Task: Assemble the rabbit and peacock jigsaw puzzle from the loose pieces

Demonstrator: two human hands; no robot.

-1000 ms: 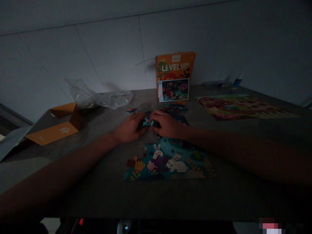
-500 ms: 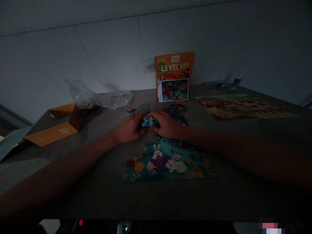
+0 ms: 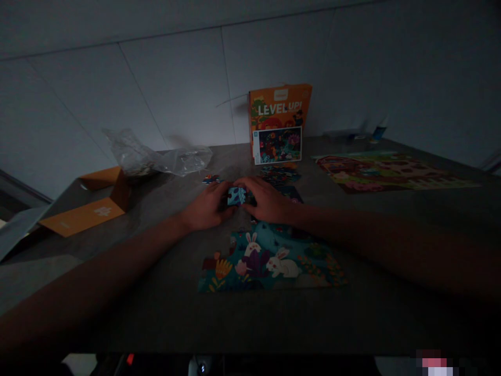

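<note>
Between my two hands is a light-blue jigsaw piece (image 3: 237, 196), its patterned face toward me. My left hand (image 3: 209, 206) pinches it from the left, fingers curled at its edge. From the right, my right hand (image 3: 268, 201) grips the same piece with thumb below and fingers above. Nearer to me lies a partly joined puzzle (image 3: 270, 261) with white rabbits and plants; its upper part is partly hidden by my right hand. Behind my hands are a heap of loose jigsaw pieces (image 3: 279, 175) and a few more pieces (image 3: 212, 179) to the left.
An orange puzzle box (image 3: 279, 107) stands at the back with a picture card (image 3: 277, 145) leaning on it. A farm-scene puzzle (image 3: 395, 172) lies right, a small bottle (image 3: 379, 131) behind it. Left are an opened orange box (image 3: 84, 214) and clear plastic bags (image 3: 156, 156).
The light-blue piece has tilted slightly between my fingers, so more of its face shows. My hands and everything else stay nearly where they were.
</note>
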